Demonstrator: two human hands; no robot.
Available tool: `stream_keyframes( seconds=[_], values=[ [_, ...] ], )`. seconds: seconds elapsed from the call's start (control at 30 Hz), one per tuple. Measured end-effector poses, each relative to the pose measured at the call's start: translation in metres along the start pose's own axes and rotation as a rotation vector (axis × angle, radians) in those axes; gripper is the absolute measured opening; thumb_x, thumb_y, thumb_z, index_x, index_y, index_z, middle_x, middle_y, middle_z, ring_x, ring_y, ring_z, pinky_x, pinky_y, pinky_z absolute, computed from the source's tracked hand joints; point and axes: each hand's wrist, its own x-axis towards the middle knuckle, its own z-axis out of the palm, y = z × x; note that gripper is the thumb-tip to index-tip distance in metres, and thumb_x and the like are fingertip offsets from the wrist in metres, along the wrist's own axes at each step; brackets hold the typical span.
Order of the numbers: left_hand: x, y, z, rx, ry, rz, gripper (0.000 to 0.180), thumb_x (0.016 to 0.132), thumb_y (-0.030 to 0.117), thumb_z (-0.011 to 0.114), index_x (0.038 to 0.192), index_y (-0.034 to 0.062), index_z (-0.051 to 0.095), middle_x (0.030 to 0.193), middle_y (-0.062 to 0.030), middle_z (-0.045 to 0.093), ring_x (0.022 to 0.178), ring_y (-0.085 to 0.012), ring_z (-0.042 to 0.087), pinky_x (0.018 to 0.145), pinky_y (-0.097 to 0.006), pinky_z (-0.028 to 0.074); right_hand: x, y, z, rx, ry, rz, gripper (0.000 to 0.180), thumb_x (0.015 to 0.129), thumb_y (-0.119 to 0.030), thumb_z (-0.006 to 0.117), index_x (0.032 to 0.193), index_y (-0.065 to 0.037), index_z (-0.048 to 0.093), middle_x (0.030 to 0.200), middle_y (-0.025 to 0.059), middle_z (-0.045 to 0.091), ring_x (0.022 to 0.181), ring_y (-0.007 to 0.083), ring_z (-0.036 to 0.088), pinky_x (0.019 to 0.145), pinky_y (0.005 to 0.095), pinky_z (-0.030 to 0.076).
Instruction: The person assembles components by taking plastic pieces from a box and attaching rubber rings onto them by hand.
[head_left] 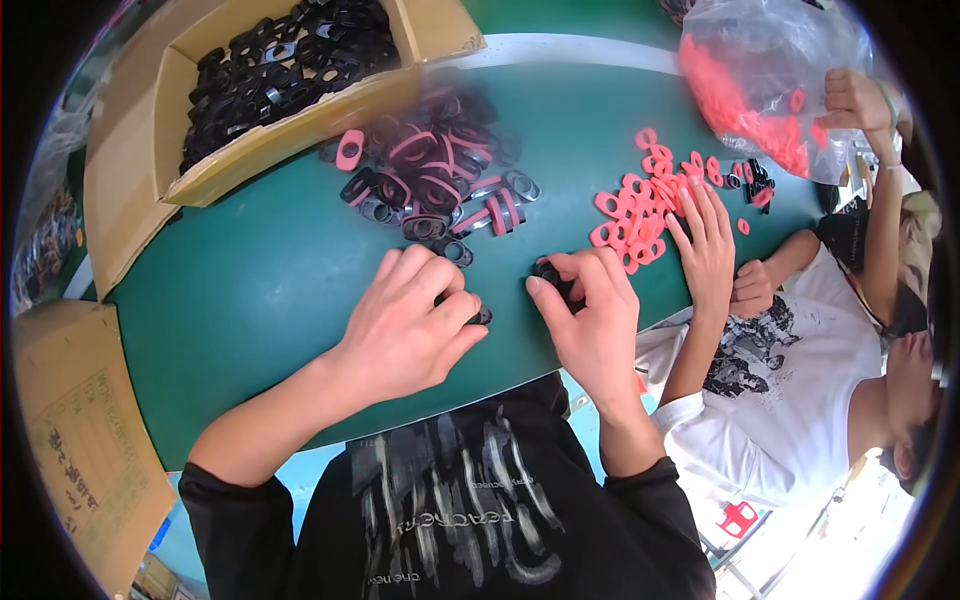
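My left hand (408, 318) is closed over the green table, its fingers curled round a small black part (484, 316) that is mostly hidden. A little to the right, my right hand (596, 322) pinches a black oval ring (546, 270) between thumb and fingers. Just beyond my hands lies a loose pile of black oval rings (428, 226), some fitted with pink bands. One pink ring piece (350, 150) stands out at the pile's left side.
An open cardboard box (290, 140) of black parts stands at the far left. On the right, a co-worker's hand (708, 245) rests by a heap of pink rings (630, 215). Another person's hand (852, 102) touches a clear bag (770, 50) holding pink pieces. A second carton (85, 430) stands at the near left.
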Motion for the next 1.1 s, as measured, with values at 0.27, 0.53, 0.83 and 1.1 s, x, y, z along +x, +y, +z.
stream_keyframes(
  seconds=[0.27, 0.53, 0.83, 1.1],
  values=[
    [-0.001, 0.0, 0.0, -0.008, 0.018, 0.003, 0.025, 0.073, 0.014, 0.086, 0.088, 0.0049, 0.068, 0.095, -0.0075, 0.055, 0.095, -0.0281, 0.053, 0.08, -0.042, 0.041, -0.001, 0.002, 0.006, 0.065, 0.092, 0.047, 0.021, 0.082, -0.005, 0.084, 0.096, 0.002, 0.071, 0.085, 0.0052, 0.059, 0.068, 0.0128, 0.054, 0.061, 0.0282, 0.046],
    [0.001, 0.001, -0.001, 0.0, -0.006, -0.014, 0.031, 0.071, 0.016, 0.087, 0.094, 0.0047, 0.07, 0.097, -0.0076, 0.056, 0.095, -0.03, 0.055, 0.082, -0.043, 0.043, 0.001, 0.003, 0.005, 0.032, 0.115, 0.025, 0.022, 0.083, -0.008, 0.084, 0.097, 0.002, 0.071, 0.084, 0.0054, 0.06, 0.066, 0.013, 0.054, 0.06, 0.0287, 0.046],
    [0.001, 0.001, 0.001, 0.003, -0.001, -0.007, 0.031, 0.071, 0.017, 0.086, 0.095, 0.0046, 0.07, 0.098, -0.0081, 0.057, 0.095, -0.0305, 0.055, 0.082, -0.044, 0.044, 0.005, 0.004, 0.004, -0.048, 0.033, 0.046, 0.021, 0.084, -0.01, 0.081, 0.099, 0.0, 0.07, 0.09, 0.012, 0.064, 0.077, 0.0295, 0.065, 0.069, 0.039, 0.052],
    [-0.001, 0.0, 0.001, 0.003, 0.003, -0.014, 0.031, 0.071, 0.017, 0.086, 0.095, 0.0046, 0.07, 0.098, -0.0081, 0.057, 0.095, -0.0306, 0.055, 0.082, -0.044, 0.044, 0.007, 0.006, 0.011, -0.034, 0.084, 0.038, 0.023, 0.083, -0.014, 0.083, 0.094, -0.001, 0.069, 0.085, 0.0101, 0.059, 0.079, 0.028, 0.061, 0.073, 0.0396, 0.049]
  ],
)
